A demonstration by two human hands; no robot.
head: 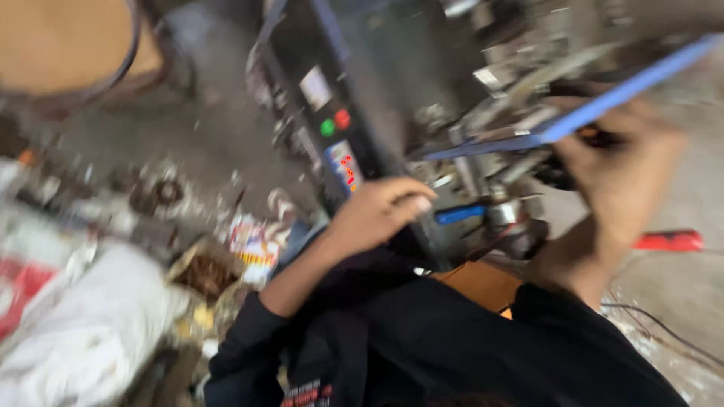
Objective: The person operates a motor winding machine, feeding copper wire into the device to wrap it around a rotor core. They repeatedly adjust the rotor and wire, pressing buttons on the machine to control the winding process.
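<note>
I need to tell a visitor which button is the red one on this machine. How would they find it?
Start at the tall dark control panel left of the left hand. Midway down sit two small round buttons; the red round button is the right one, beside the green round button.

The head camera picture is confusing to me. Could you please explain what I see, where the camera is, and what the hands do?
The camera sits on a person's head and looks down, so the dark sleeves are that person's own. The picture is blurred. The left hand rests on the edge of a dark machine that has a green button and a red button. The right hand is raised at a flat blue plate on the machine; its exact grip is unclear. A white sack and scraps lie on the floor at the left.
</note>
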